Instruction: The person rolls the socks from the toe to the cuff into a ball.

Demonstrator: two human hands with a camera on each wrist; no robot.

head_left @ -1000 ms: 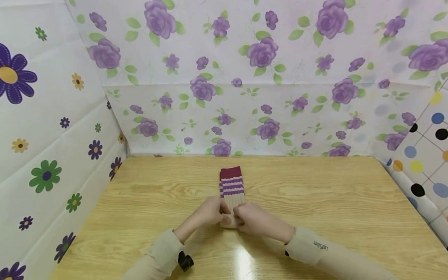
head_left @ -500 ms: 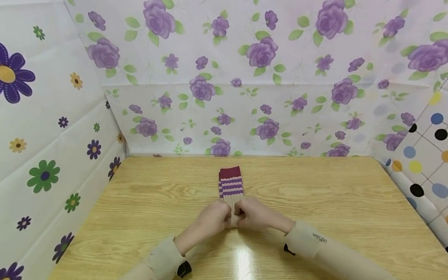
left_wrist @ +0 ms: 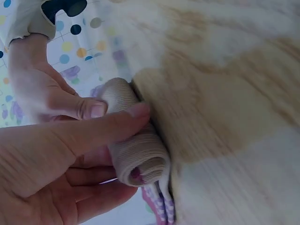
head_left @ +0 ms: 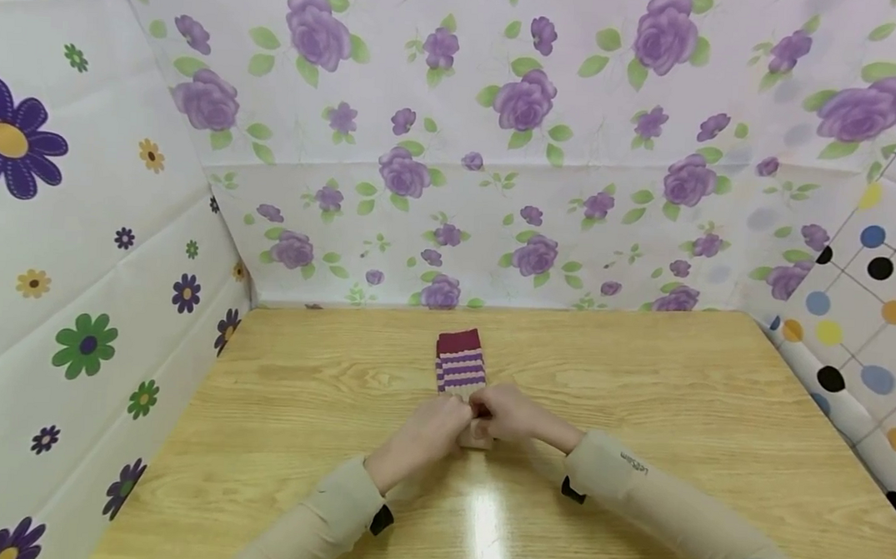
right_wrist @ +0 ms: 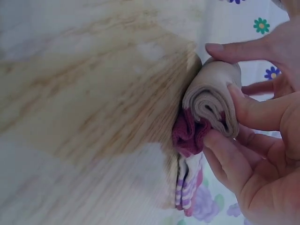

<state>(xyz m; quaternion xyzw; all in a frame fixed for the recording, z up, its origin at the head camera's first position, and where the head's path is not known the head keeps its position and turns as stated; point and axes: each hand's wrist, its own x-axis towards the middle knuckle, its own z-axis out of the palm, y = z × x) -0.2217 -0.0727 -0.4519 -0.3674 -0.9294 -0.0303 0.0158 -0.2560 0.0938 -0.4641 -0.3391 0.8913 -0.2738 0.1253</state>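
Note:
A pair of beige socks with purple stripes and a maroon cuff (head_left: 459, 342) lies on the table, cuffs toward the back wall. Their near end is wound into a thick beige roll (left_wrist: 145, 152). My left hand (head_left: 428, 433) holds one side of the roll, thumb across its top and fingers behind it. On the other side my right hand (head_left: 515, 414) grips the roll, with its thumb on the beige knit. Below that thumb, fingers touch a bunched maroon part (right_wrist: 187, 133) at the roll's end. Striped layers (right_wrist: 187, 183) stretch flat beyond the roll.
The wood-grained table (head_left: 638, 388) extends to both sides of the socks. A cloth with purple roses (head_left: 527, 99) hangs behind it. Flowered cloth (head_left: 93, 239) closes the left side, dotted cloth (head_left: 866, 331) the right.
Both hands have shifted slightly away from the table's near side along the socks. The left hand has changed its hold, and less flat beige knit shows before the stripes.

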